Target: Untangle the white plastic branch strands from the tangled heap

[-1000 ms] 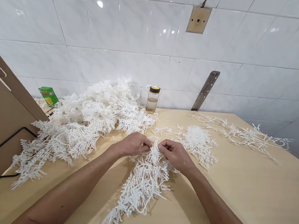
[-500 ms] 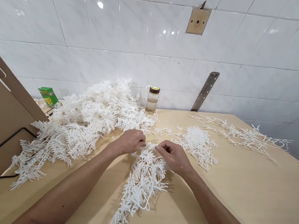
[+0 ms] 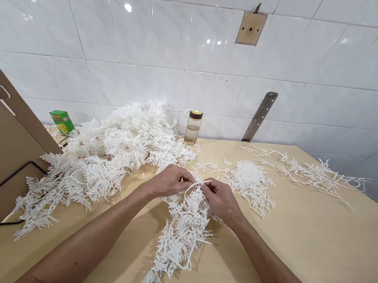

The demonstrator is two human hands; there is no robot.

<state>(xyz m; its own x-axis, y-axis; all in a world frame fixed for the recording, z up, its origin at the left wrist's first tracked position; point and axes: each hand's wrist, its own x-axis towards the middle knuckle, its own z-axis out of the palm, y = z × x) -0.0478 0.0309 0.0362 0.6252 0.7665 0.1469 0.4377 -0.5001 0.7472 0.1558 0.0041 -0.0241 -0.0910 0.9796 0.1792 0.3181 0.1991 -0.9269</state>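
Observation:
A bushy white plastic sprig (image 3: 181,232), with thin feathery branches, trails over the table toward me. At its far end the fingers of my left hand (image 3: 172,181) are pinched together. Close on the right, my right hand (image 3: 221,199) pinches the same end with thumb and fingers. One pale curved strand arches between the two hands. My fingertips partly hide the exact spot of each grip. Just beyond my right hand lies a low heap of short white bits (image 3: 251,183).
A large pile of white sprigs (image 3: 112,150) fills the left of the table (image 3: 315,258). Bare white stems (image 3: 309,172) lie at the back right. Near the wall stand a jar of liquid (image 3: 193,128) and a green box (image 3: 62,121). A cardboard carton (image 3: 2,150) borders the left.
My left hand has shifted right, closing the gap to my right hand. A curved white strand now shows between them. The right hand has barely moved.

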